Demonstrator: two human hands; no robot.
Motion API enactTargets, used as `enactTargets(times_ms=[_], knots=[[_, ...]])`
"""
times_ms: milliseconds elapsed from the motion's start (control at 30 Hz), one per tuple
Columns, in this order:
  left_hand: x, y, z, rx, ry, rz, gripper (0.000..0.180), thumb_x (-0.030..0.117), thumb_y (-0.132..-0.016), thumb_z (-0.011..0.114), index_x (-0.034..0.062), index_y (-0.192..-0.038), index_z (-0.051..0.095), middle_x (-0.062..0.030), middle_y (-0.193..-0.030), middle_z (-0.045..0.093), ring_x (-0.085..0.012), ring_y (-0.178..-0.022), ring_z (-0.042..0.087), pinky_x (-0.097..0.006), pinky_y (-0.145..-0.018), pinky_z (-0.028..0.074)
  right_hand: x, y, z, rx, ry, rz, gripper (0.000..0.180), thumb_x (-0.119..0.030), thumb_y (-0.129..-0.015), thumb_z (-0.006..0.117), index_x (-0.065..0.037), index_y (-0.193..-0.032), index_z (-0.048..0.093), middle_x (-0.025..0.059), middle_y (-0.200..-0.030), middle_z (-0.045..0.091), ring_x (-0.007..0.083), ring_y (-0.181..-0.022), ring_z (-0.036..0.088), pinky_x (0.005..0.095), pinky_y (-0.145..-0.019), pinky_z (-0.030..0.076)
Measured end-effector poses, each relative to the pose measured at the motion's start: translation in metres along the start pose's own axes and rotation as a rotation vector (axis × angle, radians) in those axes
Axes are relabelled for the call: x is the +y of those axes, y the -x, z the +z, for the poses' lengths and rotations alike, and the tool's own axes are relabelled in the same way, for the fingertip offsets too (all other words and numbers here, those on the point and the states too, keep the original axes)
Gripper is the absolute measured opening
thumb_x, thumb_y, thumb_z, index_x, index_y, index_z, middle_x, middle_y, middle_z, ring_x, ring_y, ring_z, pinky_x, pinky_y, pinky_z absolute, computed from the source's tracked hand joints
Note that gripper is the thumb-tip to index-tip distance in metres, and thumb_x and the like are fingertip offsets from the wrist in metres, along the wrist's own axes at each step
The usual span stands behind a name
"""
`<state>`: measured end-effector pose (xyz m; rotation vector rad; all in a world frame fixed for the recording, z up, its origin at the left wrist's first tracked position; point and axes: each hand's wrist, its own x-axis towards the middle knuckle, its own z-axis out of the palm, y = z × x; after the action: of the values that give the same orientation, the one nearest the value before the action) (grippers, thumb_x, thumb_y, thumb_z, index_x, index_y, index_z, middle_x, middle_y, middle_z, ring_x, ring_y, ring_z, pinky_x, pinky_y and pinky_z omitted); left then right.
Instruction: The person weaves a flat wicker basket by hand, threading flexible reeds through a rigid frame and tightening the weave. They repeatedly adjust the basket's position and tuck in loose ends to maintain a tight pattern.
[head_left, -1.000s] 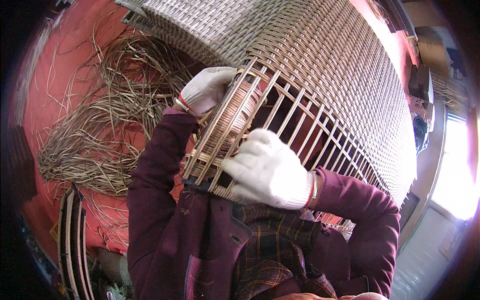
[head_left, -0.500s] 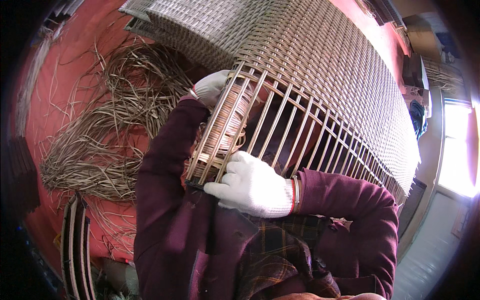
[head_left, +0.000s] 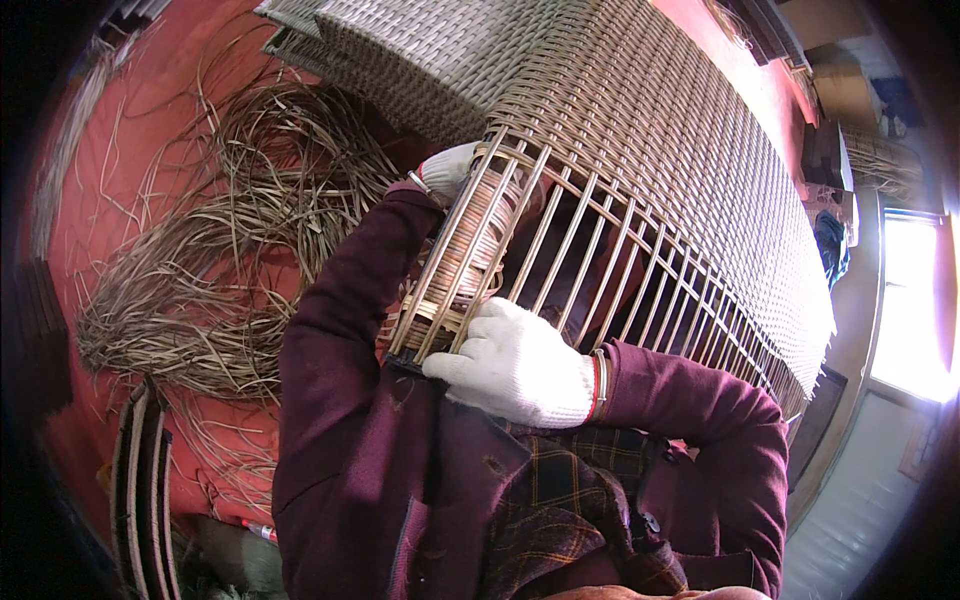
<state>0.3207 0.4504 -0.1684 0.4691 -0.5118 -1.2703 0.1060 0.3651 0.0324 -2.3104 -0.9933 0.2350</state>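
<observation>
At wicker frame (head_left: 655,150): R hand (head_left: 512,364) curled w/ fingers (head_left: 476,350) gripping end; L hand (head_left: 448,168) behind, grip unclear.

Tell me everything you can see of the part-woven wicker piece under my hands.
The wicker piece looks brownish-grey; whether plastic or plant fibre, I can't tell. Much is tightly woven, but nearest you bare rods show. It slants across the upper middle of the view. Your gloved right hand touches its near end; your left hand, partly hidden, is at its left edge.
</observation>
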Motion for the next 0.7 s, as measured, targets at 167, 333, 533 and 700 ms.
enactTargets(times_ms=[167, 333, 533, 700], knots=[[-0.007, 0.0, 0.002, 0.041, 0.026, -0.024, 0.033, 0.013, -0.1, 0.074, -0.0022, -0.129, 0.071, -0.011, -0.107, 0.078, -0.0182, -0.086, 0.074, -0.033, -0.076, 0.063, 0.0, 0.0, -0.001, 0.044, -0.034, 0.003, 0.032, -0.029, -0.085, 0.08, -0.018, -0.112, 0.069, -0.0011, -0.069, 0.061, 0.0227, -0.073, 0.064, 0.0385, -0.08, 0.049], [-0.013, -0.004, 0.008, 0.129, 0.085, -0.048, 0.03, 0.012, -0.101, 0.073, -0.0024, -0.127, 0.072, -0.0112, -0.102, 0.078, -0.0189, -0.081, 0.074, -0.033, -0.071, 0.063, 0.0, 0.001, -0.001, 0.045, -0.045, 0.022, 0.03, -0.025, -0.086, 0.079, -0.017, -0.113, 0.07, 0.0002, -0.069, 0.06, 0.0239, -0.072, 0.063, 0.0394, -0.079, 0.048], [-0.007, -0.003, 0.02, 0.303, 0.106, -0.044, 0.027, 0.012, -0.102, 0.071, -0.0026, -0.125, 0.073, -0.0115, -0.097, 0.078, -0.0198, -0.075, 0.074, -0.033, -0.065, 0.063, 0.001, 0.001, 0.008, 0.146, -0.053, -0.001, 0.028, -0.023, -0.081, 0.079, -0.016, -0.107, 0.07, 0.0007, -0.069, 0.059, 0.0247, -0.072, 0.063, 0.0401, -0.077, 0.049], [0.02, 0.012, 0.032, 0.497, -0.241, -0.023, 0.026, 0.015, -0.104, 0.07, -0.0045, -0.122, 0.073, -0.0117, -0.094, 0.078, -0.0194, -0.079, 0.077, -0.032, -0.07, 0.064, 0.003, 0.002, 0.015, 0.177, -0.038, 0.005, 0.026, -0.02, -0.079, 0.079, -0.016, -0.102, 0.069, 0.0009, -0.067, 0.058, 0.0252, -0.07, 0.064, 0.0408, -0.075, 0.049]])
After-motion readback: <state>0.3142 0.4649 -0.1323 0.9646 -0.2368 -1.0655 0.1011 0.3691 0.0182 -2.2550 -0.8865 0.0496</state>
